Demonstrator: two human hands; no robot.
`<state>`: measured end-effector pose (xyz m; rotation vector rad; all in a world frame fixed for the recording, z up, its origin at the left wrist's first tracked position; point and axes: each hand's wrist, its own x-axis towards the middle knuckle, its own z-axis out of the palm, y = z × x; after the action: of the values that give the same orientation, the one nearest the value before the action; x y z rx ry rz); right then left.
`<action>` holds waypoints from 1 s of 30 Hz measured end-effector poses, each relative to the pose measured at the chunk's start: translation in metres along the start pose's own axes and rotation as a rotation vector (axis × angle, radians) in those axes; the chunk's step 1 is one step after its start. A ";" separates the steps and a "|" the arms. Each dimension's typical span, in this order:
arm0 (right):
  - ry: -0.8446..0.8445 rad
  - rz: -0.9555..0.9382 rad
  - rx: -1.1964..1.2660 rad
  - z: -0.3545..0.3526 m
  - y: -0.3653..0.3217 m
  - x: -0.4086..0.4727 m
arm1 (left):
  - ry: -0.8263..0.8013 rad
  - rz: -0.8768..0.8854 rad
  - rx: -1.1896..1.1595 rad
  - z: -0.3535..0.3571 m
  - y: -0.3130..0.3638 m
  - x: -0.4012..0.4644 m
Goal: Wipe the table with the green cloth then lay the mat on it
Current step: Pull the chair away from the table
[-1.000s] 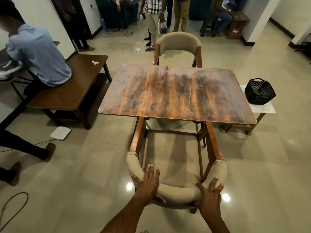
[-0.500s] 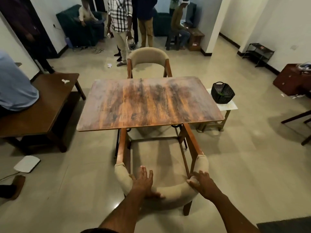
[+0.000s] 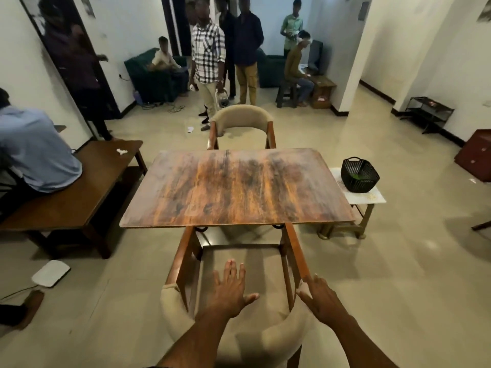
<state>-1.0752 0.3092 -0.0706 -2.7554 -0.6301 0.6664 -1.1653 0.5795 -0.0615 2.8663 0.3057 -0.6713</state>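
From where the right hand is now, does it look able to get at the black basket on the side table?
Probably not without stepping over. The right hand is by the near chair, and the black basket stands well beyond it past the table's right edge, though nothing blocks the way.

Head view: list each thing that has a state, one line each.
Table: bare, no cloth or mat on it.
Near chair: tucked partly under the table.
Far chair: pushed up to the far edge.
Black basket: upright, something green inside.
Left hand: open, flat, holding nothing.
Right hand: open, holding nothing.
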 end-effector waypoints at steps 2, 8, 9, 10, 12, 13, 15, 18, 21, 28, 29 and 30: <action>-0.002 0.004 -0.003 -0.011 0.015 0.009 | 0.038 -0.010 -0.008 -0.008 0.017 0.004; 0.010 -0.053 -0.035 -0.047 0.046 0.034 | 0.120 -0.069 -0.074 -0.023 0.059 0.011; 0.017 -0.076 -0.046 -0.052 0.047 0.036 | 0.132 -0.075 -0.072 -0.024 0.064 0.011; 0.023 -0.101 -0.053 -0.056 0.049 0.038 | 0.142 -0.080 -0.067 -0.024 0.068 0.010; 0.032 -0.138 -0.053 -0.064 0.048 0.041 | 0.159 -0.086 -0.049 -0.026 0.072 0.008; 0.033 -0.151 -0.045 -0.067 0.049 0.041 | 0.159 -0.092 -0.040 -0.026 0.075 0.009; 0.054 -0.171 -0.030 -0.070 0.053 0.041 | 0.164 -0.101 -0.024 -0.027 0.078 0.012; 0.078 -0.163 -0.026 -0.074 0.060 0.043 | 0.187 -0.093 -0.002 -0.032 0.080 0.019; 0.120 -0.128 -0.016 -0.080 0.069 0.045 | 0.225 -0.082 0.007 -0.038 0.082 0.030; 0.207 -0.045 -0.004 -0.116 0.110 0.053 | 0.280 -0.013 -0.024 -0.066 0.117 0.083; 0.220 -0.030 -0.013 -0.120 0.117 0.052 | 0.282 0.009 -0.022 -0.068 0.125 0.089; 0.230 -0.016 -0.023 -0.123 0.124 0.051 | 0.281 0.033 -0.016 -0.069 0.135 0.095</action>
<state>-0.9311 0.2085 -0.0230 -2.7884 -0.6109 0.3327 -1.0212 0.4797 -0.0260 2.9408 0.2996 -0.2574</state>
